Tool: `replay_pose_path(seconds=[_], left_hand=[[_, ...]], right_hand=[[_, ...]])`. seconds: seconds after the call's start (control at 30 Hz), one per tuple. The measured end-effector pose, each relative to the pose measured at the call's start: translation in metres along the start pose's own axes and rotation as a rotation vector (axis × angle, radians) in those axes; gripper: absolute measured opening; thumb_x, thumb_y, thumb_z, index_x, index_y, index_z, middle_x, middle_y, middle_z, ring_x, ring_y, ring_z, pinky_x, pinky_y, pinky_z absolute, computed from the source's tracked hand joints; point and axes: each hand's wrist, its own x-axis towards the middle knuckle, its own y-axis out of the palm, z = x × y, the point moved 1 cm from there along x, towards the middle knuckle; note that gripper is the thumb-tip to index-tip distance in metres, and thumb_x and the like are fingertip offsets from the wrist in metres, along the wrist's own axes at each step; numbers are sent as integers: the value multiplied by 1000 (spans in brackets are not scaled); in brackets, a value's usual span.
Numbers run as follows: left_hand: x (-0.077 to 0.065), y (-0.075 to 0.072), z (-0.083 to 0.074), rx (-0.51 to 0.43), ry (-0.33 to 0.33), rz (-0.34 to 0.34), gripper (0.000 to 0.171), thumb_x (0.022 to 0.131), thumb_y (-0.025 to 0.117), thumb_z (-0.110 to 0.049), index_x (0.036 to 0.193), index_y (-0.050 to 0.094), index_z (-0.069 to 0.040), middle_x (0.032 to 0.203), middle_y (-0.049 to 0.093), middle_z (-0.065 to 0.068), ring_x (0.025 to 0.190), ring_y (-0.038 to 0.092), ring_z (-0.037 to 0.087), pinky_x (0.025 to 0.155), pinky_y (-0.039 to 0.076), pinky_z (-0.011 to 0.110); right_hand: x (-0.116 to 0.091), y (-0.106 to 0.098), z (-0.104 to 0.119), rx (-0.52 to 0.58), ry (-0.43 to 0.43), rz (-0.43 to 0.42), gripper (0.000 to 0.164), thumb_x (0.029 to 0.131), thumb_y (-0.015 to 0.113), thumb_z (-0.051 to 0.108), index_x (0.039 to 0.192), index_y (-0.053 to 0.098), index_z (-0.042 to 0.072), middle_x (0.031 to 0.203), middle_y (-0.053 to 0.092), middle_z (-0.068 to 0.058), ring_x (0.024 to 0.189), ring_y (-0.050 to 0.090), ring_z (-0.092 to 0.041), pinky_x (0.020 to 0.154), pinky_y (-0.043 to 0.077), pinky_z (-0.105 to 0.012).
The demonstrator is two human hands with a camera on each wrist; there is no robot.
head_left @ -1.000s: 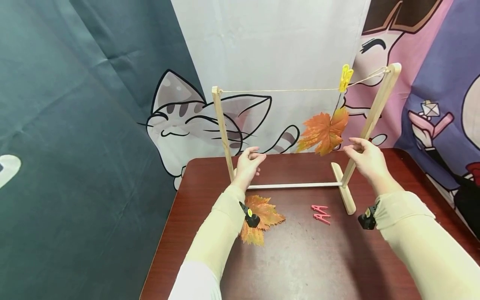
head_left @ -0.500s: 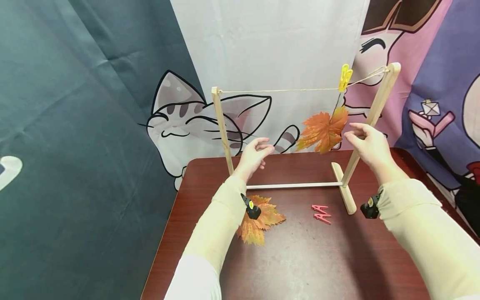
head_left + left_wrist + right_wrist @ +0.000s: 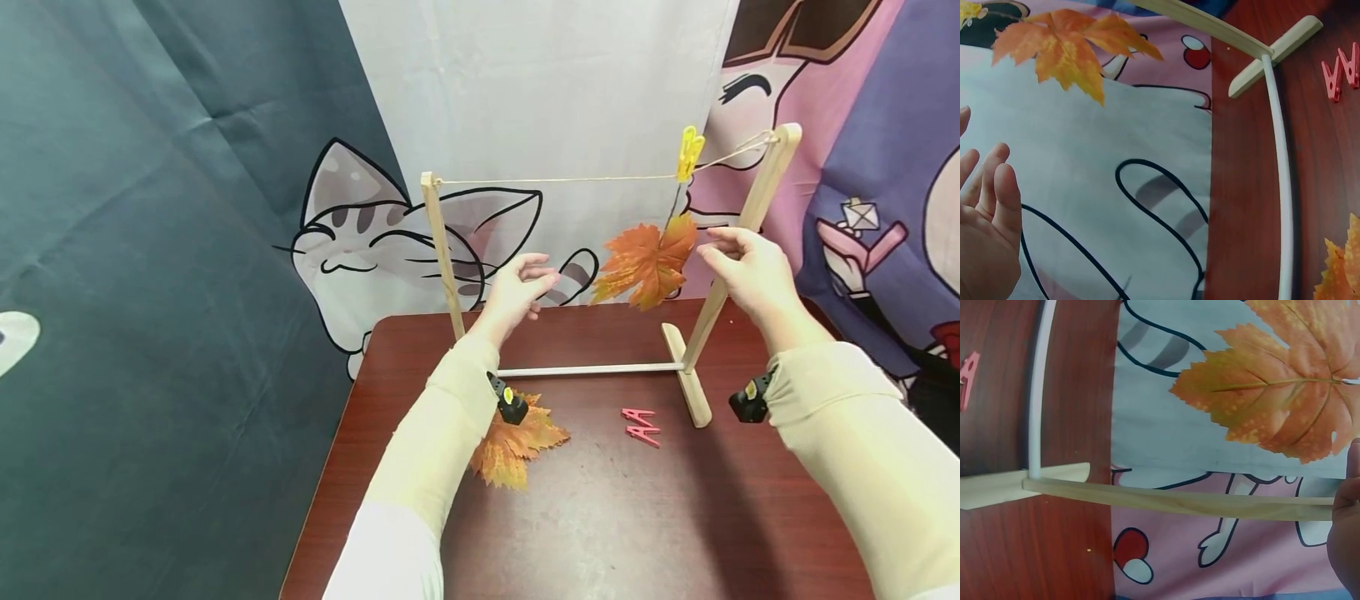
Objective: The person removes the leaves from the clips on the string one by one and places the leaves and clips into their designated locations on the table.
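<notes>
An orange maple leaf (image 3: 647,260) hangs by its stem from a yellow clothespin (image 3: 689,155) near the right end of a string (image 3: 555,180). The string spans two posts of a wooden stand (image 3: 761,185). My right hand (image 3: 757,279), fingers loosely bent and holding nothing, is raised just right of the leaf and overlaps the right post in the head view. My left hand (image 3: 516,296) hovers below the string near the left post, its fingers relaxed with nothing between them; in the left wrist view the fingers (image 3: 1007,197) are spread apart.
More orange leaves (image 3: 517,442) lie on the dark red table (image 3: 600,517), partly hidden under my left forearm. Two red clothespins (image 3: 641,427) lie in front of the stand's white crossbar (image 3: 592,369). A printed cloth backdrop (image 3: 555,75) hangs behind the table.
Both hands have risen toward the string, the left also moving right, the right also drifting slightly right. The hanging leaf, clothespins and stand stay where they were.
</notes>
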Motion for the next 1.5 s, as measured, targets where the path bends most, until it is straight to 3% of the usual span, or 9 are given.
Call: replay_pose_path(seconds=[0.23,0.53,0.77,1.03,1.33,1.5], left_hand=[[6,14,-22,-30,0,9,37,87,69,-18,121,58,-12,108,67,0,42,47,17,41,44,25],[5,34,-39,1,24,-18,32,86,70,-18,115,62,-11,106,66,-4,42,46,16,40,41,23],[8,46,-53,8,45,-22,32,85,71,-20,115,62,-13,105,64,-9,45,45,12,43,40,22],[9,59,-60,55,62,-29,31,86,70,-24,115,64,-17,103,64,-14,53,52,18,46,45,26],[15,81,-64,73,65,7,33,86,69,-24,118,63,-17,105,63,-15,57,53,17,47,47,27],[15,92,-71,117,55,12,33,86,70,-27,117,64,-21,105,62,-18,70,61,21,53,52,34]], right_hand=[[7,-7,11,28,-4,-8,47,91,59,37,127,57,6,87,53,31,76,45,16,64,36,-9],[18,-22,30,2,-22,-1,48,91,58,36,128,56,5,95,61,17,76,46,13,65,36,-9],[25,-34,41,50,-35,-16,47,91,59,34,128,56,5,90,57,29,72,50,17,64,37,-6],[35,-46,55,85,-36,-12,44,90,61,32,127,58,8,87,55,35,74,51,17,64,36,-5],[44,-52,67,227,-25,10,45,88,65,24,129,56,6,89,59,27,75,56,12,64,42,-3],[47,-52,74,207,-27,6,46,89,64,25,130,55,8,94,60,24,67,57,10,62,42,-5]])
